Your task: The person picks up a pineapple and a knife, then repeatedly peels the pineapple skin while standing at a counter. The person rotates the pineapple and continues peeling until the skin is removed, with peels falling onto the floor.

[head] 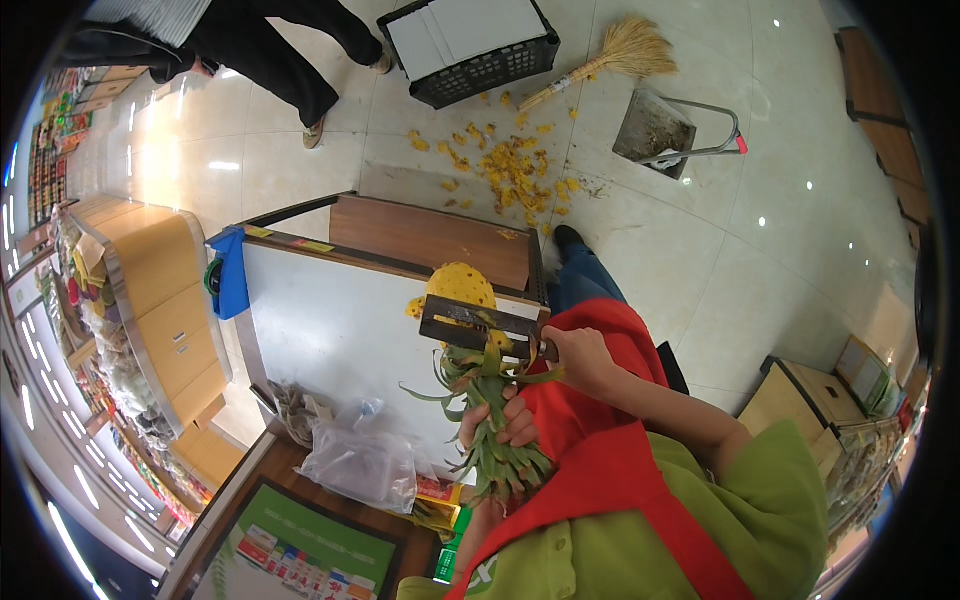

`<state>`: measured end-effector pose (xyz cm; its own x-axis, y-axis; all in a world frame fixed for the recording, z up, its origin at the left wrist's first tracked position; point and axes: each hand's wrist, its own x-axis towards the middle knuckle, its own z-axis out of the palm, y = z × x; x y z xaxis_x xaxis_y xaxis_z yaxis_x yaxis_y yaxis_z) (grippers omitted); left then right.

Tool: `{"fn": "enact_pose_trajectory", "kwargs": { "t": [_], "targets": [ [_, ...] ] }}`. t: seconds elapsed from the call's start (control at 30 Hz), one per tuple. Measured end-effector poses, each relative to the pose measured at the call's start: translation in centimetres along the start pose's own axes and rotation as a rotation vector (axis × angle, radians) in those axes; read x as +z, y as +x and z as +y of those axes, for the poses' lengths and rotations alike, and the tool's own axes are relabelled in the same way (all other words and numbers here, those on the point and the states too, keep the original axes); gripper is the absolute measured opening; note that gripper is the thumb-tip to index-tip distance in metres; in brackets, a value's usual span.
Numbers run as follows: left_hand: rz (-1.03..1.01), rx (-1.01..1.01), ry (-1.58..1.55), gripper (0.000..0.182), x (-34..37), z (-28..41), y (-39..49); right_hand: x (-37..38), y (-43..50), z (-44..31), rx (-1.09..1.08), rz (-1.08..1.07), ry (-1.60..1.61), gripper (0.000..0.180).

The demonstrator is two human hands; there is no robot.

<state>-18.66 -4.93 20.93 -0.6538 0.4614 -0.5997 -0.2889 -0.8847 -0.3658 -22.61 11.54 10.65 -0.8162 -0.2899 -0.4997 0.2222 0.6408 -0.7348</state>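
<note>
A peeled yellow pineapple (459,283) with its green leafy crown is held over the edge of a white-topped table (322,322). My left hand (501,421) is closed around the crown's leaves, below the fruit in the picture. My right hand (589,360) grips the handle of a wide, slotted metal peeling knife (480,319), whose blade lies across the pineapple near the base of the crown. A piece of yellow peel hangs at the fruit's left side.
Yellow peel scraps (514,176) litter the floor beyond the table, near a straw broom (637,49), a metal dustpan (652,135) and a black crate (480,75). A person in dark trousers (262,52) stands at upper left. Clear plastic bags (364,461) lie on the table's near side.
</note>
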Motion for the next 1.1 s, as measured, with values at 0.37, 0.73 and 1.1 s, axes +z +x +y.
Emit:
{"fn": "enact_pose_trajectory", "kwargs": {
  "t": [0.37,0.73,1.1],
  "targets": [
    [-0.020,0.002,-0.081,0.032,0.2,-1.0,0.6,-0.1,3.4,0.8,0.188,-0.015,0.008,0.027],
    [0.024,0.007,-0.029,0.031,0.1,-0.9,-0.3,-1.9,4.7,2.4,0.228,-0.151,-0.043,0.027],
    [-0.055,0.022,-0.145,0.033,0.1,-1.0,0.3,-1.9,0.6,3.0,0.166,-0.042,0.161,0.021]
  ]
}}
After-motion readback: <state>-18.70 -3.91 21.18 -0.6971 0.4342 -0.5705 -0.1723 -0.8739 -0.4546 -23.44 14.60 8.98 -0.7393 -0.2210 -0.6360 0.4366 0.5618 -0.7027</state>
